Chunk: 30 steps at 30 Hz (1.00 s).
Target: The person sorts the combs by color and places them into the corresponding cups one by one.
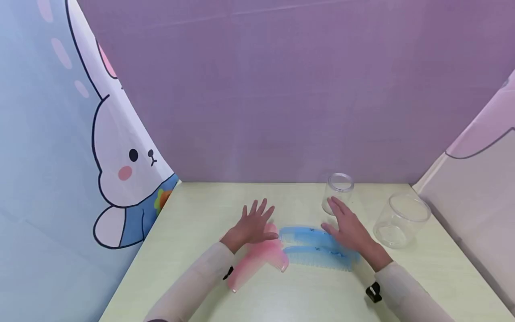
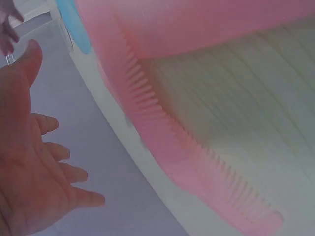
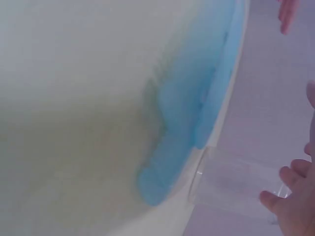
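Note:
My left hand (image 1: 251,228) is spread open over pink combs (image 1: 248,269) that overlap one another, and it holds nothing. In the left wrist view its straight fingers and thumb are apart from the toothed pink comb (image 2: 172,152). To the right lie blue combs (image 1: 310,257), one behind another, their teeth toward the front edge. Over their right end my right hand (image 1: 352,230) reaches out, fingers extended and nothing in its grasp. Its fingertips overlap a small clear cup (image 1: 341,184) in the head view. Part of the blue combs is hidden beneath this hand.
A larger clear jar (image 1: 396,228) stands at the right of the pale table (image 1: 193,223). Behind the table hangs a purple cloth (image 1: 281,89); a blue cloth with a printed rabbit (image 1: 120,165) borders the left side.

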Motion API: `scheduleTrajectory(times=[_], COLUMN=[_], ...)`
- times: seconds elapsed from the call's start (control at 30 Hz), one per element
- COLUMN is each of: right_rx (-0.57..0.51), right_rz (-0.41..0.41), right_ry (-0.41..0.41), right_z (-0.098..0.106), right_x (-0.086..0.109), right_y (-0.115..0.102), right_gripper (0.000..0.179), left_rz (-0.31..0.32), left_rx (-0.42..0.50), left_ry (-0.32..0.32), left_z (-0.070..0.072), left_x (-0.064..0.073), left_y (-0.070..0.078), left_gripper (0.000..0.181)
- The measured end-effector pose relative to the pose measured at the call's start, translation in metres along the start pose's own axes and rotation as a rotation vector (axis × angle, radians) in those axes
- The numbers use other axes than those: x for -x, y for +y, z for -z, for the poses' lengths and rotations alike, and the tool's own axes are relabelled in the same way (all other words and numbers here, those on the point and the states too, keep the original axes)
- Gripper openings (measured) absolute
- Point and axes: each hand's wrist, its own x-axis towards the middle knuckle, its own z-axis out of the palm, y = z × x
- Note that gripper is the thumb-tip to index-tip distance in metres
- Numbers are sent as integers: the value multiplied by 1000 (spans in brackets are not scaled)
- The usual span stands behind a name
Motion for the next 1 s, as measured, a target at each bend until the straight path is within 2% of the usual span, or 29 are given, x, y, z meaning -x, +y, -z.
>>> scheduleTrajectory(times=[0.1,0.2,0.3,0.4,0.5,0.6,0.7,0.8,1.0], right_rx=[-36,-66,-108,-159,-199,-226,-244,-253,-246], right_rz=[-5,-40,-107,-194,-288,-365,-391,-412,-483], right_ry=[90,195,282,329,327,289,255,237,204], right_z=[4,11,18,23,24,25,27,28,27], right_x=[-9,-21,-34,-43,-49,-55,-64,-75,-83], right_y=[1,4,10,16,20,24,26,29,35], right_gripper=[78,74,72,72,75,80,84,79,80], left_rz=[-39,-86,-120,-132,-136,-144,-141,-132,-129], left_rx=[6,14,55,98,112,101,51,16,37], left_ry=[16,65,105,100,59,20,9,-4,-58], left_z=[-1,-1,0,-4,-11,-17,-20,-19,-23], left_x=[-2,-8,-15,-22,-26,-30,-35,-38,-42], left_y=[0,3,9,17,25,31,34,38,46], left_gripper=[92,87,82,78,77,77,75,69,56])
